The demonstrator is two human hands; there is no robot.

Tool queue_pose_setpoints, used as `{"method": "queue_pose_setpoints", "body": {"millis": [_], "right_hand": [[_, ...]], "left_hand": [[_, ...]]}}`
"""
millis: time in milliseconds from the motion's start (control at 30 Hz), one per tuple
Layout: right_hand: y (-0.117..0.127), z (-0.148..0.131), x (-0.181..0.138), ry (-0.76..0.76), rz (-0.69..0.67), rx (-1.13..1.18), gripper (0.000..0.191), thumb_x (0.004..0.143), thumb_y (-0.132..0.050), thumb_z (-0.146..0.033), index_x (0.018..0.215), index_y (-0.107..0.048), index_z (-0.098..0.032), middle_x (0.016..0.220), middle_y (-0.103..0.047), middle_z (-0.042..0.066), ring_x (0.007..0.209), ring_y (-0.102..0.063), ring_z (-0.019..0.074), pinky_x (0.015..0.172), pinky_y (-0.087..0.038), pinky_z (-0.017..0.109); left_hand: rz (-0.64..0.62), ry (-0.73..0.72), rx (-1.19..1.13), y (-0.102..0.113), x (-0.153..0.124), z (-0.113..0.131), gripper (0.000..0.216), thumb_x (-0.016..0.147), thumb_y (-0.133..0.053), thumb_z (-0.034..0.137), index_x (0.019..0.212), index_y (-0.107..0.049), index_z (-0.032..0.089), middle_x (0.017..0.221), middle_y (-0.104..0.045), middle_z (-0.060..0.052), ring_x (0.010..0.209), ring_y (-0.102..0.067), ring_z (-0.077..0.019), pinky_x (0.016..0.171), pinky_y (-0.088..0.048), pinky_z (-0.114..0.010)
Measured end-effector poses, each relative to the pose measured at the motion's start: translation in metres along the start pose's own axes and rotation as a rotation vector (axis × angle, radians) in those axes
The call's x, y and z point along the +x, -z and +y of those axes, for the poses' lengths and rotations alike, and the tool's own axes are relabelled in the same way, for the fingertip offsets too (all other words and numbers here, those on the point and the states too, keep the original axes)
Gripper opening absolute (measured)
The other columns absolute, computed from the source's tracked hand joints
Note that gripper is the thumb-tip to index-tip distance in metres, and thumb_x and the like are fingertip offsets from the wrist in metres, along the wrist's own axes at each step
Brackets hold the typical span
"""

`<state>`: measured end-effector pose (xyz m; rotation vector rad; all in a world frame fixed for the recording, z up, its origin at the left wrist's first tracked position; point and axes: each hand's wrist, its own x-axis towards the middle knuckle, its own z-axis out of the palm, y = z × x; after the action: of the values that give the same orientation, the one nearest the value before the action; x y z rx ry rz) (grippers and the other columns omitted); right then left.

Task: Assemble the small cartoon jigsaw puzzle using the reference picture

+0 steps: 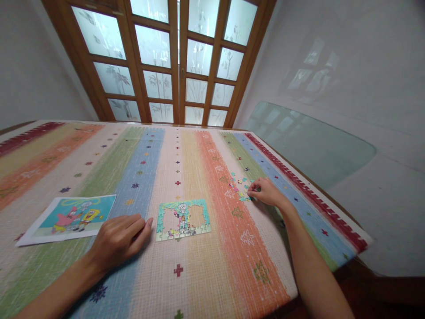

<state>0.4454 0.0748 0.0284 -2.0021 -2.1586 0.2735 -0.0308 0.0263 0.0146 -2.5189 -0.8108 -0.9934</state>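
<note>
My left hand rests on the tablecloth with nothing visible in it, thumb a little apart from the loosely bent fingers. It covers the lower right corner of a printed cartoon picture. Just right of its fingertips lies a partly assembled jigsaw puzzle; its border is joined, and gaps show the cloth on both sides of a middle column. Over to the right, my right hand is closed in a pinch at a pile of loose puzzle pieces. A small piece seems to be at its fingertips, mostly hidden.
A striped tablecloth covers the table, whose right edge slants down past my right arm. Beyond the far edge stand wooden doors with frosted glass panes. On the right, a pale glass panel rests by the white wall.
</note>
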Motion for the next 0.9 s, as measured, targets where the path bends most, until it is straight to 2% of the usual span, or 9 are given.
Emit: {"method": "queue_pose_setpoints", "body": {"millis": [233, 433, 633, 900], "right_hand": [[-0.003, -0.003, 0.002, 0.012, 0.009, -0.012, 0.022, 0.085, -0.066, -0.032, 0.066, -0.069, -0.021, 0.074, -0.068, 0.008, 0.074, -0.061, 0.0234, 0.082, -0.045, 0.039], [-0.005, -0.003, 0.004, 0.024, 0.022, -0.023, 0.027, 0.087, -0.063, -0.037, 0.065, -0.066, -0.021, 0.075, -0.066, 0.007, 0.078, -0.06, 0.0233, 0.081, -0.045, 0.038], [0.0, -0.009, -0.002, 0.119, 0.012, 0.04, 0.011, 0.084, -0.065, -0.028, 0.083, -0.075, -0.022, 0.087, -0.068, 0.008, 0.087, -0.059, 0.0242, 0.086, -0.046, 0.038], [0.001, -0.015, -0.004, 0.163, -0.062, 0.061, 0.015, 0.085, -0.066, -0.022, 0.094, -0.079, -0.023, 0.093, -0.067, 0.008, 0.087, -0.058, 0.023, 0.092, -0.045, 0.042]], "left_hand": [[0.006, 0.0, 0.002, -0.002, 0.001, 0.001, 0.04, 0.105, -0.049, 0.014, 0.066, -0.052, 0.02, 0.059, -0.051, 0.002, 0.049, -0.047, -0.0135, 0.053, -0.037, -0.031], [-0.016, 0.004, -0.03, -0.002, -0.001, 0.0, 0.042, 0.104, -0.05, 0.012, 0.062, -0.047, 0.021, 0.054, -0.047, 0.003, 0.047, -0.042, -0.0135, 0.053, -0.035, -0.032], [-0.028, 0.013, -0.045, -0.004, -0.001, 0.001, 0.043, 0.104, -0.049, 0.013, 0.062, -0.046, 0.022, 0.053, -0.046, 0.003, 0.047, -0.041, -0.0136, 0.053, -0.033, -0.032], [-0.037, 0.009, -0.053, -0.002, -0.001, 0.001, 0.043, 0.104, -0.048, 0.013, 0.062, -0.047, 0.021, 0.053, -0.046, 0.003, 0.047, -0.041, -0.0134, 0.053, -0.032, -0.032]]}}
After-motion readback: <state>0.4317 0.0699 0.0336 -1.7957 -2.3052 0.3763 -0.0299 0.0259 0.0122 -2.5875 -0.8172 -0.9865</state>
